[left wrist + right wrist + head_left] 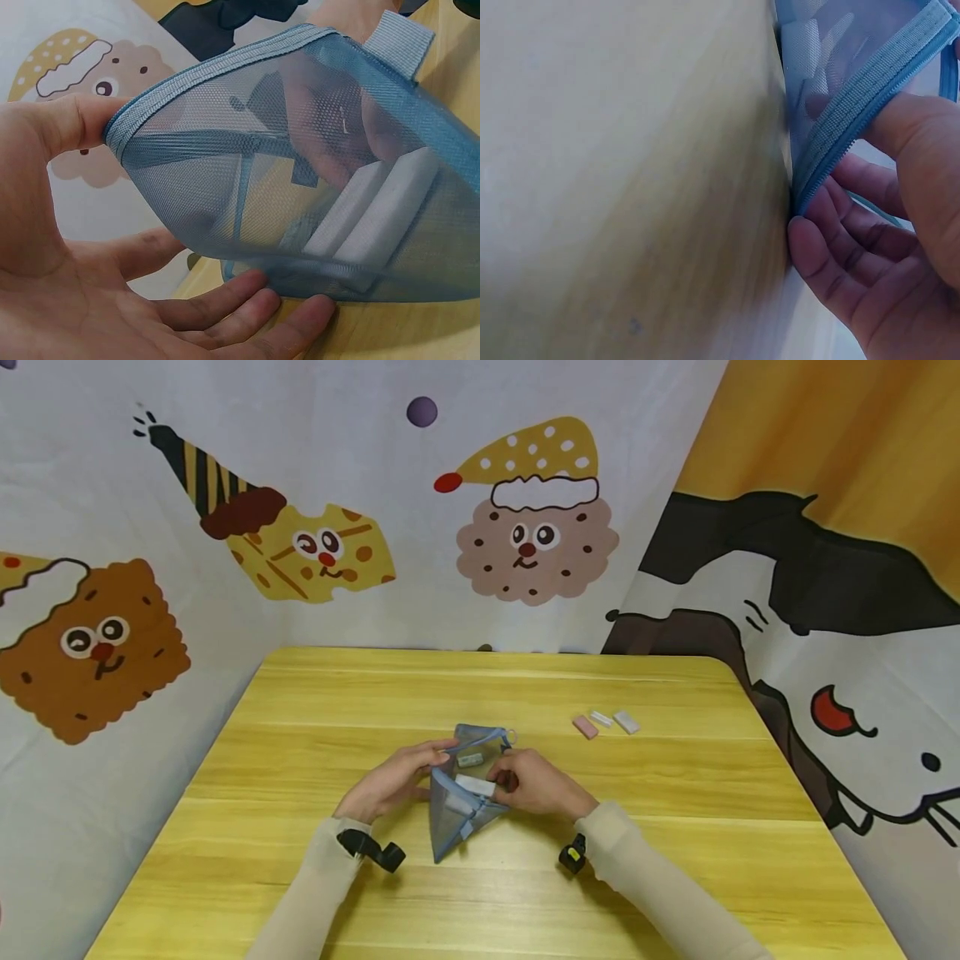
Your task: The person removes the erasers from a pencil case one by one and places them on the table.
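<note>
Sleeves [307,893] flanked the mesh pouch [444,835]; the left hand [390,781] gripped it, presumably for access; whether the right hand [543,785] pinched the white block [474,786] inside could not be determined.

A wooden worktop [712,760] with light yellow grain reaches back to a white cloth [352,443] printed with cartoon treats: a brown square biscuit [135,610] at the left, a cheese wedge [277,564] in a striped hat, and a pinkish round cookie [536,572] wearing a yellow spotted cap. A purple dot [422,412] sits above, between the last two. Along the right hangs orange cloth [847,443] over a large white cartoon figure [847,660] with black patches.
</note>
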The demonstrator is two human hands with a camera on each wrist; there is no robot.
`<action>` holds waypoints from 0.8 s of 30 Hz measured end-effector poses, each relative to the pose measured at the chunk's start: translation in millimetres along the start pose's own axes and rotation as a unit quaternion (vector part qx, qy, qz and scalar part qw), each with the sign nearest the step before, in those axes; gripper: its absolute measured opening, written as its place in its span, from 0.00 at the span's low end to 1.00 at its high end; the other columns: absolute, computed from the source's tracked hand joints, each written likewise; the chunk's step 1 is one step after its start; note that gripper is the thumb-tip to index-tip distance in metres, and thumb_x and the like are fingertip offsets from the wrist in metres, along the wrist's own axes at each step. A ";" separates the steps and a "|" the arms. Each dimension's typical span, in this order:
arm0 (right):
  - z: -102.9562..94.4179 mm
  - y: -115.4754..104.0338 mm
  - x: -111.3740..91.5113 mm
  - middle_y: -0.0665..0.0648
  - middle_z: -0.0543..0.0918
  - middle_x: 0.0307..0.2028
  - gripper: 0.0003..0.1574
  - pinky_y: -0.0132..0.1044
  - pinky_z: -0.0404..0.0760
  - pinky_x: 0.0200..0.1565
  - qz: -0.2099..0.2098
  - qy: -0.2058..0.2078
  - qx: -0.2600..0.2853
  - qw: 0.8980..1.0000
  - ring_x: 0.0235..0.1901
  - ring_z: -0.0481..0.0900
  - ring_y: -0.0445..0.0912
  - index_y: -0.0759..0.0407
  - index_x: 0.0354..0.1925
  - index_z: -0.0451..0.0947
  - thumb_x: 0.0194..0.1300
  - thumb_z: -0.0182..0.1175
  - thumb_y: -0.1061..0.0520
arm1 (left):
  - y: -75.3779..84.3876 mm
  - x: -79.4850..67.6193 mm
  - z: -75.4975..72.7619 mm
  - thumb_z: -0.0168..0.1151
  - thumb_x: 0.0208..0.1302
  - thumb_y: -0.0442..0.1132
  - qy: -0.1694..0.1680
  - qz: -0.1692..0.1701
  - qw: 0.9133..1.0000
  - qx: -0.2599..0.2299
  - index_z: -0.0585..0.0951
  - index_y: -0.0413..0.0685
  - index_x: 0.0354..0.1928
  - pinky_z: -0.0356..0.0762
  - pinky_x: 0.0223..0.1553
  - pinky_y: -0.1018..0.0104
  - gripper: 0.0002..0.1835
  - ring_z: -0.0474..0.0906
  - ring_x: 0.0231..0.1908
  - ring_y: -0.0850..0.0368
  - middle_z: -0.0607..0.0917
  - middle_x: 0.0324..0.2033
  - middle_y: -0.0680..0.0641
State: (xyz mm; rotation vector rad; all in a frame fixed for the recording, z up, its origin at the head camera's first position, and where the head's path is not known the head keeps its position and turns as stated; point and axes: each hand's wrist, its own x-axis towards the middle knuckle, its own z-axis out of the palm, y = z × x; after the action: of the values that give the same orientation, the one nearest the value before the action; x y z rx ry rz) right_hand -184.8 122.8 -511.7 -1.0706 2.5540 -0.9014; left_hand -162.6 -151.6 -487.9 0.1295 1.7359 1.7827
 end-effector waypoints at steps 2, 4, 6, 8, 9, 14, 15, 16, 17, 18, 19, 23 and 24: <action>0.4 0.3 0.1 0.51 0.84 0.36 0.09 0.27 0.81 0.35 0.000 0.002 0.002 1.000 0.33 0.81 0.42 0.55 0.43 0.88 0.64 0.72 0.56 | 0.0 -0.1 0.0 0.54 0.73 0.48 0.000 0.000 1.000 0.001 0.57 0.46 0.81 0.65 0.70 0.33 0.38 0.51 0.79 0.35 0.58 0.78 0.35; 0.8 0.9 0.0 0.50 0.84 0.36 0.10 0.27 0.81 0.36 0.001 0.004 0.003 1.000 0.33 0.81 0.41 0.55 0.44 0.88 0.64 0.72 0.55 | 0.2 -0.2 0.1 0.55 0.73 0.48 0.002 0.000 1.000 0.002 0.57 0.45 0.81 0.67 0.70 0.34 0.39 0.51 0.78 0.34 0.58 0.78 0.35; 1.2 1.5 -0.3 0.49 0.84 0.36 0.10 0.28 0.81 0.36 0.006 0.007 0.008 1.000 0.33 0.81 0.40 0.55 0.44 0.88 0.64 0.72 0.55 | 0.2 0.4 0.2 0.55 0.72 0.48 0.002 0.000 1.000 0.002 0.57 0.45 0.81 0.68 0.69 0.35 0.39 0.53 0.78 0.34 0.59 0.77 0.34; 1.4 2.1 -0.7 0.49 0.85 0.36 0.10 0.28 0.81 0.36 0.014 0.009 0.019 1.000 0.32 0.80 0.38 0.55 0.44 0.88 0.64 0.72 0.55 | 0.0 0.9 0.3 0.56 0.72 0.48 0.002 -0.001 1.000 0.001 0.58 0.45 0.80 0.70 0.68 0.37 0.39 0.54 0.77 0.34 0.59 0.77 0.34; 1.3 2.1 -1.0 0.49 0.85 0.36 0.10 0.28 0.82 0.36 0.017 0.011 0.024 1.000 0.32 0.80 0.37 0.55 0.45 0.88 0.64 0.72 0.55 | 0.0 0.8 0.5 0.57 0.72 0.48 0.003 -0.002 1.000 0.000 0.58 0.45 0.80 0.71 0.68 0.38 0.39 0.55 0.76 0.34 0.59 0.77 0.34; 0.6 1.4 -1.7 0.48 0.85 0.34 0.11 0.29 0.82 0.35 0.037 0.016 0.042 0.998 0.31 0.79 0.35 0.55 0.45 0.87 0.64 0.72 0.56 | -0.6 0.6 0.8 0.59 0.71 0.48 0.009 -0.003 1.000 -0.001 0.59 0.47 0.80 0.74 0.66 0.40 0.39 0.62 0.73 0.35 0.61 0.77 0.35; 0.6 1.5 -1.7 0.47 0.85 0.34 0.10 0.29 0.82 0.35 0.039 0.015 0.041 0.998 0.31 0.79 0.35 0.55 0.45 0.88 0.64 0.71 0.56 | -0.6 0.4 1.0 0.60 0.71 0.48 0.010 -0.002 1.000 -0.002 0.59 0.47 0.80 0.74 0.66 0.40 0.39 0.62 0.73 0.36 0.61 0.77 0.35; 0.6 1.7 -1.7 0.47 0.85 0.34 0.10 0.29 0.82 0.35 0.042 0.014 0.042 0.998 0.31 0.79 0.35 0.54 0.45 0.88 0.64 0.71 0.56 | -0.8 0.2 1.2 0.60 0.71 0.47 0.010 -0.001 1.000 -0.003 0.59 0.48 0.80 0.74 0.66 0.40 0.39 0.63 0.72 0.36 0.61 0.77 0.36; 0.7 2.0 -1.7 0.46 0.85 0.34 0.10 0.29 0.82 0.35 0.044 0.013 0.042 0.998 0.31 0.79 0.35 0.54 0.44 0.88 0.64 0.71 0.56 | -1.0 -0.1 1.3 0.60 0.71 0.47 0.008 0.001 1.000 -0.002 0.59 0.47 0.80 0.74 0.66 0.39 0.40 0.63 0.73 0.36 0.60 0.77 0.36; 0.8 2.3 -1.7 0.46 0.85 0.33 0.09 0.29 0.82 0.35 0.046 0.013 0.043 0.998 0.30 0.79 0.35 0.54 0.44 0.88 0.64 0.71 0.56 | -1.1 -0.4 1.4 0.60 0.70 0.47 0.007 0.002 1.000 -0.002 0.59 0.48 0.80 0.73 0.67 0.39 0.40 0.62 0.73 0.36 0.59 0.78 0.36; 0.8 2.5 -1.8 0.46 0.85 0.33 0.09 0.29 0.82 0.35 0.046 0.013 0.044 0.998 0.30 0.79 0.35 0.54 0.44 0.88 0.64 0.71 0.56 | -1.2 -1.0 1.6 0.61 0.70 0.47 0.006 0.002 1.000 -0.004 0.59 0.48 0.80 0.73 0.67 0.39 0.40 0.62 0.73 0.36 0.59 0.78 0.37; 1.1 3.9 -2.1 0.46 0.85 0.33 0.09 0.29 0.83 0.34 0.047 0.017 0.049 0.998 0.30 0.80 0.35 0.54 0.43 0.88 0.64 0.71 0.57 | -1.4 -2.8 1.7 0.62 0.69 0.46 0.000 0.007 1.000 -0.003 0.58 0.49 0.81 0.73 0.67 0.39 0.41 0.59 0.74 0.35 0.56 0.79 0.38; 0.9 4.0 -2.3 0.46 0.85 0.33 0.09 0.29 0.83 0.34 0.047 0.018 0.051 0.997 0.30 0.80 0.35 0.55 0.43 0.87 0.64 0.71 0.57 | -1.4 -3.1 1.6 0.62 0.69 0.46 -0.001 0.008 1.000 -0.004 0.58 0.49 0.81 0.73 0.67 0.39 0.41 0.59 0.74 0.35 0.56 0.79 0.38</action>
State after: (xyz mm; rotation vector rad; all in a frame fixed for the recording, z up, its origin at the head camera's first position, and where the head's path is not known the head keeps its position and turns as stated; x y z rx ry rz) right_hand -185.0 126.2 -514.9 -0.9062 2.5328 -1.0230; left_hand -158.9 -151.8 -487.9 0.1425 1.7308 1.8003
